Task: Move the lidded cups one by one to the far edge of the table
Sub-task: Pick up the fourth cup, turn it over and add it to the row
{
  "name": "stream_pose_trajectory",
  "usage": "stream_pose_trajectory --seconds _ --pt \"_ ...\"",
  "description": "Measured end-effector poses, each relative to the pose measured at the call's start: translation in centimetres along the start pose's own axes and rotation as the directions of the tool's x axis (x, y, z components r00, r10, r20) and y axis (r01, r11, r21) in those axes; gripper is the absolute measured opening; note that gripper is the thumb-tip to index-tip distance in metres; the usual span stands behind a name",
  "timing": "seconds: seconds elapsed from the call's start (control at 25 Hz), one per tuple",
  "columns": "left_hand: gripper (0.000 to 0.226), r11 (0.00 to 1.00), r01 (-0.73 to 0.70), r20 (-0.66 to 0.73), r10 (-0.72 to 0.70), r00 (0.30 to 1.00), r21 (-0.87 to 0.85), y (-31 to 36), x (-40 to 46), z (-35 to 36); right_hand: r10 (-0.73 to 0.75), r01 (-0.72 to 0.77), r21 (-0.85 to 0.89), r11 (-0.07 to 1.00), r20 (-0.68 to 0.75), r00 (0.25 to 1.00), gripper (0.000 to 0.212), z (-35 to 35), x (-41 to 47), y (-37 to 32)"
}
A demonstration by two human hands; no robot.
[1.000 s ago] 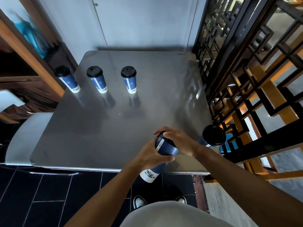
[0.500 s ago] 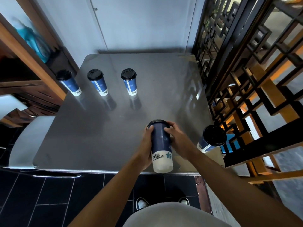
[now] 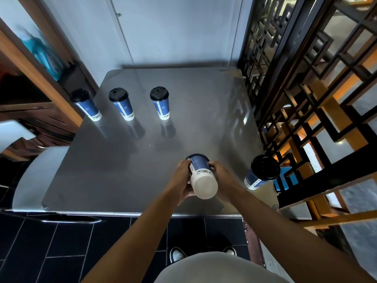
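I hold a blue lidded cup (image 3: 201, 174) in both hands above the near part of the steel table (image 3: 114, 170). It is tipped over, with its white base toward me and its black lid pointing away. My left hand (image 3: 181, 178) grips its left side and my right hand (image 3: 222, 176) its right side. Another lidded cup (image 3: 260, 172) stands near the table's right front corner. Three lidded cups (image 3: 86, 104) (image 3: 122, 103) (image 3: 161, 102) stand in a row on the far left half.
A black and wooden lattice screen (image 3: 306, 94) runs along the table's right side. Wooden shelving (image 3: 30, 82) stands at the left and a pale wall (image 3: 173, 31) behind the far edge. Black floor tiles (image 3: 61, 248) and my shoes lie below.
The cup in my hands has risen and tipped further, so its base now faces me; my hands have moved forward over the table. The other cups have not moved.
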State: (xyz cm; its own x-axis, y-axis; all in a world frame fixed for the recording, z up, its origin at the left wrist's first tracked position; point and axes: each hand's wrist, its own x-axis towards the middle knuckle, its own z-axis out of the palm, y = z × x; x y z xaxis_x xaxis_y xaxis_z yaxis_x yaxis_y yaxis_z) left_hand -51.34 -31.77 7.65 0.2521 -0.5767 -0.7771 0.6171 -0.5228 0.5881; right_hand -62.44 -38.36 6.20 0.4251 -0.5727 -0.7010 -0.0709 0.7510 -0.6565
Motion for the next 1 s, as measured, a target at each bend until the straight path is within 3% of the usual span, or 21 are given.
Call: stream_pose_trajectory --seconds 0.28,0.44,0.6,0.76,0.88,1.0 --pt "0.056 1.0 0.004 0.009 -0.004 1.0 0.015 -0.2 0.2 -0.2 -0.004 0.004 0.007 1.0 0.002 1.0 0.026 0.2 0.0 0.1" --pt "0.063 0.982 -0.013 -0.009 0.015 1.0 0.187 -0.6 0.0 -1.0 -0.029 0.028 -0.076 0.997 -0.014 0.999 0.034 -0.1 -0.2 0.0" --pt "0.077 0.942 -0.019 0.061 -0.001 0.998 0.335 -0.7 -0.2 -1.1 -0.021 0.016 -0.091 0.996 -0.049 0.999 0.05 0.6 -0.3 -0.8" --pt "0.061 0.994 -0.029 0.099 0.019 0.995 0.103 -0.6 -0.5 -0.5 -0.035 0.03 -0.057 0.998 -0.075 0.997 0.052 0.6 -0.7 -1.2" --pt "0.071 0.99 -0.108 0.076 0.101 0.992 0.096 -1.5 -0.2 0.1 0.001 -0.001 -0.022 1.0 -0.012 1.0 0.047 0.7 -1.2 -1.0" --pt "0.075 0.987 -0.101 0.071 0.093 0.993 0.128 -2.0 -0.2 0.3 -0.004 0.004 -0.012 1.0 0.02 1.0 0.045 0.5 -1.3 -1.0"
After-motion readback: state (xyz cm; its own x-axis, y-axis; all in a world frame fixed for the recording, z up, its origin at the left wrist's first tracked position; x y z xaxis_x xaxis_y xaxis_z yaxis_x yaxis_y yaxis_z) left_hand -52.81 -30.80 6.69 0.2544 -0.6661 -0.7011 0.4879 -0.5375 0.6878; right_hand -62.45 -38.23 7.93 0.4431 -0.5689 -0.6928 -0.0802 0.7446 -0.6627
